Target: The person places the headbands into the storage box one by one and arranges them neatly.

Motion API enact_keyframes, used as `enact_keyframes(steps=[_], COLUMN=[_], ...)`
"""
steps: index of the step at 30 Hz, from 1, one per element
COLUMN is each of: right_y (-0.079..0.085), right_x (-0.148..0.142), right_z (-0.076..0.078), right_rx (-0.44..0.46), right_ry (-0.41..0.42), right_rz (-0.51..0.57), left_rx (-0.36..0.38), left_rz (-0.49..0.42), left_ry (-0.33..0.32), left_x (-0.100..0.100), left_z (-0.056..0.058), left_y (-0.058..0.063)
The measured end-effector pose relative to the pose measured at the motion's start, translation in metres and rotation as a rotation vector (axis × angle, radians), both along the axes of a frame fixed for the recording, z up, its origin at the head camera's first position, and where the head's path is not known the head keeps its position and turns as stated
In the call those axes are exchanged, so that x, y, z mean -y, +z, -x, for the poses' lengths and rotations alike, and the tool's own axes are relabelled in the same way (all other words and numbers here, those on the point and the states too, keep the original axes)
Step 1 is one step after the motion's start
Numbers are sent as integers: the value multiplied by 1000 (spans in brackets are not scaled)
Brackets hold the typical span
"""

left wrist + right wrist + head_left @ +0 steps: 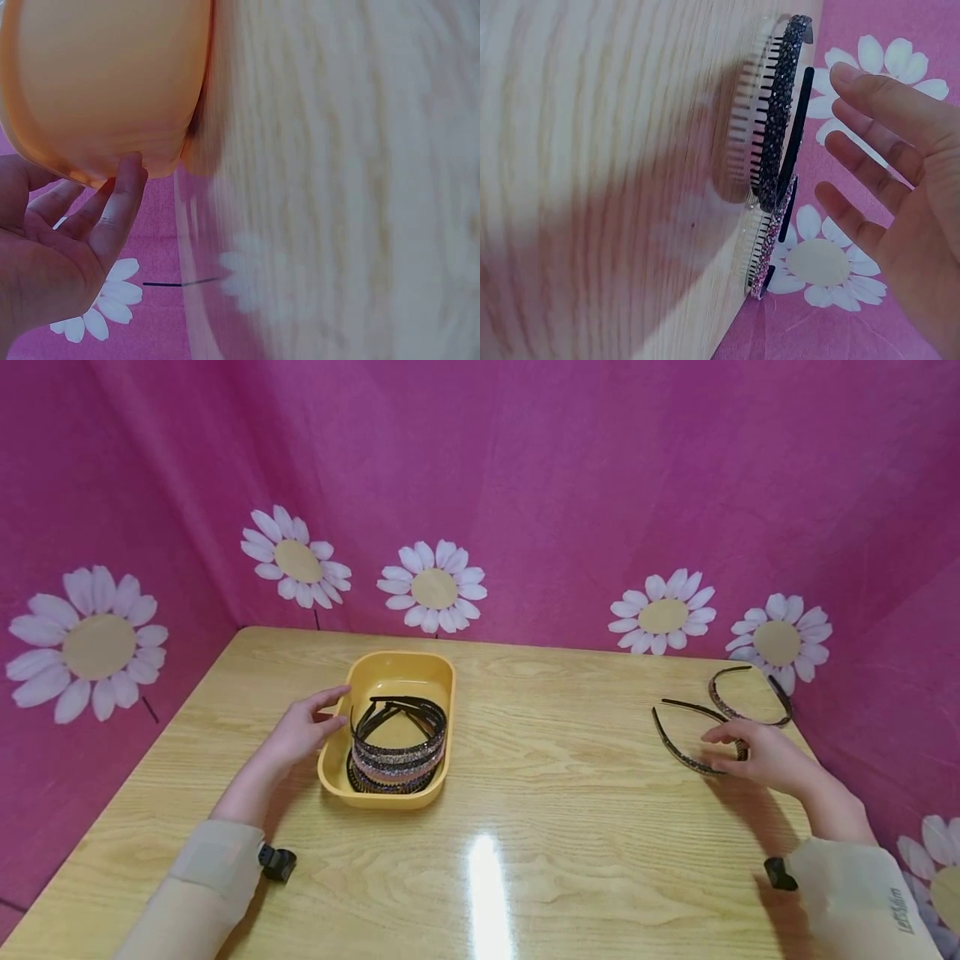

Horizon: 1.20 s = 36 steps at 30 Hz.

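A yellow tray point(386, 662) holds a stack of glittery headbands point(397, 762) with dark toothed bands. My left hand point(294, 735) is at the tray's left side, its fingers loosely spread against the outer wall point(112, 97) by the rim. On the right of the table, my right hand point(776, 758) reaches over a black glittery headband point(670, 747); its spread fingers point(866, 135) stand apart from the band in the right wrist view. Just beyond lies a pinkish glitter headband point(763, 255) with dark ends, near the back right corner.
The wooden table point(555, 760) has a bright light reflection near its front. A magenta cloth point(525, 485) with white daisies hangs behind and along both sides, close to the table's right edge.
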State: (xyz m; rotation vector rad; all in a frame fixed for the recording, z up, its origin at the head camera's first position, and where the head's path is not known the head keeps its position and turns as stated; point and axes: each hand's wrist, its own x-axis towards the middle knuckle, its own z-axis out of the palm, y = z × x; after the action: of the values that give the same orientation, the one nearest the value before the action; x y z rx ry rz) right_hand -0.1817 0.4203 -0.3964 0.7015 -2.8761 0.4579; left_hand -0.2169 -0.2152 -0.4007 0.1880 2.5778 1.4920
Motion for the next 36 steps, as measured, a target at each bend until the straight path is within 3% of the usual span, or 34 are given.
enact_keyframes(steps=[9,15,21,36], right_y=[-7,-11,-12,-14], right_x=[-10,-9,-7,-5], right_z=[-2,2,6,12], right_rx=[45,154,231,254], right_ry=[38,82,69,98], right_rz=[22,39,14,20], left_rx=[0,7,6,9], left_rz=[3,1,7,11], left_ry=[5,8,10,4], left_x=[-1,-1,-1,0], left_z=[0,1,0,-1], left_y=[0,0,1,2])
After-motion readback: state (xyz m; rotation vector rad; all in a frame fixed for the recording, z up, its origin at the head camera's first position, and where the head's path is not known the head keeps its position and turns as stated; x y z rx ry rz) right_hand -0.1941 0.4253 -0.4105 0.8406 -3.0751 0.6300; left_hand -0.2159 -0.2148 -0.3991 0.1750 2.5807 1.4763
